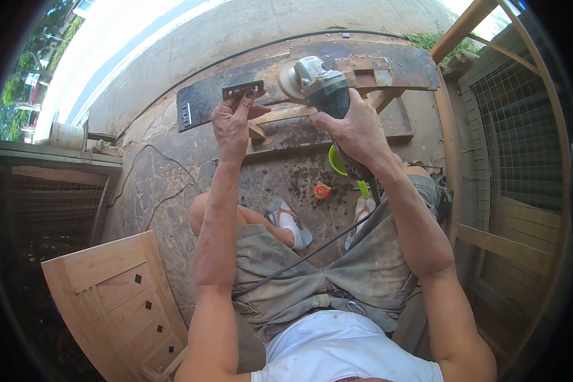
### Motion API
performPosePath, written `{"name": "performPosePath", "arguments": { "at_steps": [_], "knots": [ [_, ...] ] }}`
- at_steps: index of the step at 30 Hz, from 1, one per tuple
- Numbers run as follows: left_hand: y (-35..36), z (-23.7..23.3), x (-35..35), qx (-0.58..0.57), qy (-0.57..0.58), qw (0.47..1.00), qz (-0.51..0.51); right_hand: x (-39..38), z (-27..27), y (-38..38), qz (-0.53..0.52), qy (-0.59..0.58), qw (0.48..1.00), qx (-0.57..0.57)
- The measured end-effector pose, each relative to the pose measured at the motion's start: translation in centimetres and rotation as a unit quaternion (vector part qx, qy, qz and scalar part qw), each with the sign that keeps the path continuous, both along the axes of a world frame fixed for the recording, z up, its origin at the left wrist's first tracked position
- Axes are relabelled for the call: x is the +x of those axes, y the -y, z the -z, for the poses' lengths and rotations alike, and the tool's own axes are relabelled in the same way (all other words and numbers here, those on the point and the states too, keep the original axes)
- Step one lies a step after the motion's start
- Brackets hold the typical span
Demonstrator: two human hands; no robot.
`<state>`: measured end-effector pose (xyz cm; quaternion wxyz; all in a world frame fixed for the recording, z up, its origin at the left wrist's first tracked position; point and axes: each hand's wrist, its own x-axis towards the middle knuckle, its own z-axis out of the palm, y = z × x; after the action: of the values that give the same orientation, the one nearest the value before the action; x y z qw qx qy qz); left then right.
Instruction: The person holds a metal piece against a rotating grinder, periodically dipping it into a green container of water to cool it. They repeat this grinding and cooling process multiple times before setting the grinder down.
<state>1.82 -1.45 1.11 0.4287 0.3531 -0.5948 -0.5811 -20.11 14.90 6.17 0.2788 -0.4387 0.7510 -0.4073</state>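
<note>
My right hand (356, 130) is wrapped round the body of an angle grinder (328, 92). Its pale round disc (291, 79) points left, over a dark, worn bench board (274, 57). To the left, my left hand (234, 121) grips a small dark rectangular plate (243, 88) between thumb and fingers, above the board. A gap separates the plate from the disc. A dark metal strip with light slots (186, 114) lies at the board's left end.
A green bowl (336, 160) and a red-and-yellow item (322, 190) are on the ground near my feet. The grinder's cord (299, 249) crosses my lap. A carved wooden panel (118, 299) stands lower left; a wooden post (449, 146) rises at right.
</note>
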Motion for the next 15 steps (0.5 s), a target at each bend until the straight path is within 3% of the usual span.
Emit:
{"name": "performPosePath", "arguments": {
  "at_steps": [15],
  "knots": [
    [-0.45,0.39,-0.71,0.004,0.009,1.000,0.016,0.75,0.03,0.19,-0.021,0.016,0.999,-0.025]
  ]
}}
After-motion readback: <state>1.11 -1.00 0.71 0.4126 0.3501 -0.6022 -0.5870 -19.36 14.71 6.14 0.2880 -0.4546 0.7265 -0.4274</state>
